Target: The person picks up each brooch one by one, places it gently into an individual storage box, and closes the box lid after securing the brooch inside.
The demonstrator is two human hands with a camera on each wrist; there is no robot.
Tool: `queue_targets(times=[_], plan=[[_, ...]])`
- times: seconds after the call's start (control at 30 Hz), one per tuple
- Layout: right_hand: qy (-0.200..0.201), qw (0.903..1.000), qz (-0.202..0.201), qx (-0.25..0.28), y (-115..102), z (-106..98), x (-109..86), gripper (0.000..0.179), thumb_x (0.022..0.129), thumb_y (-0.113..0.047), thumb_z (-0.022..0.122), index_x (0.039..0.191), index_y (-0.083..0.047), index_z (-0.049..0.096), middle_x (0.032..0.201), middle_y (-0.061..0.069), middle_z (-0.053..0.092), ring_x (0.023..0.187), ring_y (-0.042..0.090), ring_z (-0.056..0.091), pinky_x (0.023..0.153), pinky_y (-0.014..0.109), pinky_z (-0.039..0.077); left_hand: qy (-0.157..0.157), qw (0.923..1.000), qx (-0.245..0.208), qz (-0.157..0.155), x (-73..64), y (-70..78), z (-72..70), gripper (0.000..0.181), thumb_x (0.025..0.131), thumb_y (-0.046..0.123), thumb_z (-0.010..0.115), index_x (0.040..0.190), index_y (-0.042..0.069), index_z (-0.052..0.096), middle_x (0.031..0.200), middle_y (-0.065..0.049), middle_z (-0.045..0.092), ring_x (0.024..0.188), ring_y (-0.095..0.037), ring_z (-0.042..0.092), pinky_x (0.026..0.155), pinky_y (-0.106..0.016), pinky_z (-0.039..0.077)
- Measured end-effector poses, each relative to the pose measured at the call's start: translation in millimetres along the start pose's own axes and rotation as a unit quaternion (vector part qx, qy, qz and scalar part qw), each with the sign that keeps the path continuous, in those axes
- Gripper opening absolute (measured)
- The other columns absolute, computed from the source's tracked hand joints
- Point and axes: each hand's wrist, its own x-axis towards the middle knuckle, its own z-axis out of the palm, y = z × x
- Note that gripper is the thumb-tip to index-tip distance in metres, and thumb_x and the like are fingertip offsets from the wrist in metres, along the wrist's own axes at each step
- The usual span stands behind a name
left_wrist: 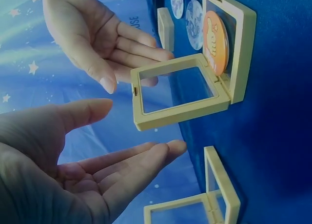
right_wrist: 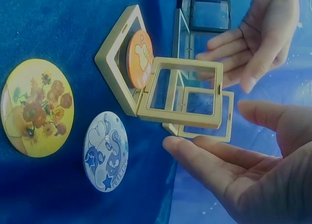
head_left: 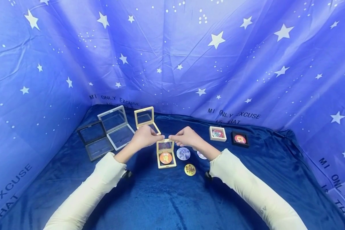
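Note:
A small cream display case (head_left: 167,166) stands unfolded on the dark blue cloth, its lid (left_wrist: 183,115) tilted up. An orange button badge (head_left: 165,158) with a yellow thumb sign lies on the clear film of its base. My left hand (head_left: 146,138) is at the left upper corner of the lid, thumb and fingers apart. My right hand (head_left: 187,137) mirrors it at the right corner, its fingertips (right_wrist: 175,143) close to the lid edge. Both wrist views show the fingers extended, with nothing gripped.
Blue-purple badges (head_left: 183,153) and a yellow sunflower badge (head_left: 190,170) lie right of the case. Closed white (head_left: 218,139) and black (head_left: 241,145) cases stand far right. Unfolded black (head_left: 100,145), grey (head_left: 119,135) and cream (head_left: 136,119) cases stand left. A starry curtain (head_left: 166,80) hangs behind.

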Motion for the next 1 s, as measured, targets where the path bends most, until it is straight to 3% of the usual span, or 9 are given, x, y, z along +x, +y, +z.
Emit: queue_targets(times=[0.1,0.17,0.23,0.33,0.43,0.5,0.7,1.0], plan=[[-0.014,0.9995,0.021,0.018,0.7,-1.6,4.2,0.049,0.097,-0.036,0.069,0.120,0.008,0.070,0.114,0.026,0.074,0.105,0.035,0.073,0.092,0.042,0.059,-0.020,0.9991,-0.022,-0.030,2.4,-2.0,0.5,0.045,0.092,0.043,0.074,0.061,0.011,0.067,0.048,0.005,0.045,0.046,-0.011,0.045,0.045,-0.023,0.032],[-0.025,0.9988,0.033,0.026,1.5,-2.6,6.5,0.051,0.097,-0.036,0.069,0.122,0.008,0.069,0.115,0.026,0.073,0.107,0.035,0.073,0.094,0.043,0.059,-0.031,0.9976,-0.043,-0.045,3.1,-3.4,0.8,0.049,0.092,0.043,0.074,0.056,0.014,0.058,0.047,0.005,0.044,0.048,-0.015,0.053,0.047,-0.025,0.042],[-0.038,0.9982,0.039,0.027,2.6,-3.7,8.3,0.052,0.098,-0.037,0.068,0.124,0.008,0.068,0.117,0.026,0.073,0.109,0.035,0.073,0.095,0.044,0.058,-0.041,0.9955,-0.066,-0.055,3.1,-4.8,1.5,0.051,0.092,0.042,0.075,0.054,0.015,0.052,0.049,0.004,0.045,0.056,-0.021,0.064,0.055,-0.029,0.054],[-0.053,0.9973,0.043,0.026,5.3,-5.1,11.4,0.052,0.098,-0.039,0.068,0.123,0.007,0.069,0.115,0.025,0.074,0.107,0.034,0.073,0.094,0.044,0.059,-0.053,0.9914,-0.102,-0.063,3.3,-7.3,3.7,0.048,0.092,0.040,0.075,0.060,0.009,0.057,0.058,-0.004,0.061,0.076,-0.030,0.075,0.074,-0.038,0.063],[-0.064,0.9964,0.048,0.026,8.4,-5.7,15.5,0.052,0.097,-0.040,0.068,0.122,0.007,0.070,0.113,0.025,0.074,0.105,0.033,0.074,0.092,0.043,0.060,-0.060,0.9887,-0.117,-0.072,3.2,-8.1,6.8,0.045,0.092,0.039,0.075,0.071,0.001,0.066,0.079,-0.016,0.073,0.084,-0.033,0.076,0.078,-0.041,0.063],[-0.070,0.9955,0.055,0.031,9.4,-5.8,17.3,0.053,0.097,-0.040,0.068,0.121,0.007,0.070,0.113,0.025,0.074,0.103,0.033,0.075,0.091,0.042,0.060,-0.064,0.9871,-0.125,-0.077,3.3,-8.7,8.7,0.045,0.092,0.039,0.074,0.069,0.001,0.064,0.087,-0.021,0.074,0.083,-0.032,0.076,0.077,-0.040,0.063],[-0.087,0.9929,0.063,0.052,9.9,-5.5,19.0,0.054,0.097,-0.039,0.068,0.121,0.009,0.068,0.111,0.026,0.075,0.103,0.034,0.075,0.091,0.042,0.060,-0.080,0.9835,-0.144,-0.075,3.6,-12.8,11.1,0.052,0.093,0.039,0.072,0.056,0.013,0.048,0.083,-0.020,0.073,0.078,-0.032,0.076,0.074,-0.040,0.064],[-0.108,0.9902,0.068,0.058,14.5,-6.0,20.9,0.055,0.097,-0.043,0.068,0.114,0.009,0.071,0.107,0.023,0.076,0.100,0.029,0.076,0.089,0.040,0.061,-0.111,0.9774,-0.160,-0.084,4.6,-16.6,12.5,0.046,0.095,0.043,0.068,0.086,-0.002,0.065,0.094,-0.025,0.076,0.081,-0.031,0.077,0.074,-0.039,0.064]])
